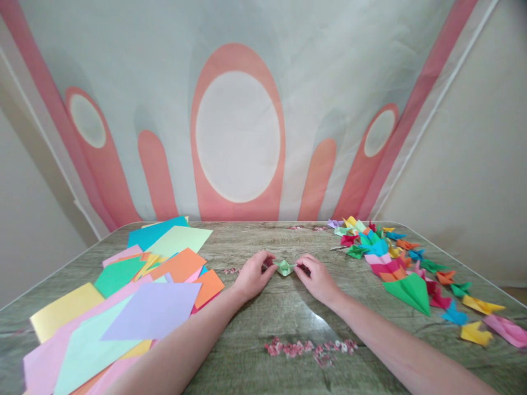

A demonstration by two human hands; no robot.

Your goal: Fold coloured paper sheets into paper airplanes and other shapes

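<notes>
Between my two hands, low over the middle of the table, is a small pale green folded paper figure (284, 267). My left hand (256, 274) pinches its left tip between thumb and fingers. On the other side, my right hand (317, 278) pinches the right tip the same way. The figure's centre bulges into a small peak and shows between the fingertips; its two ends are partly hidden by the fingers.
Loose coloured paper sheets (156, 310) lie in an overlapping spread at the left. Along the right side sit many folded paper figures, with a green paper plane (409, 293) among them. The wood-patterned table (255, 362) carries pink flower prints. Behind it hangs a printed backdrop (239, 137).
</notes>
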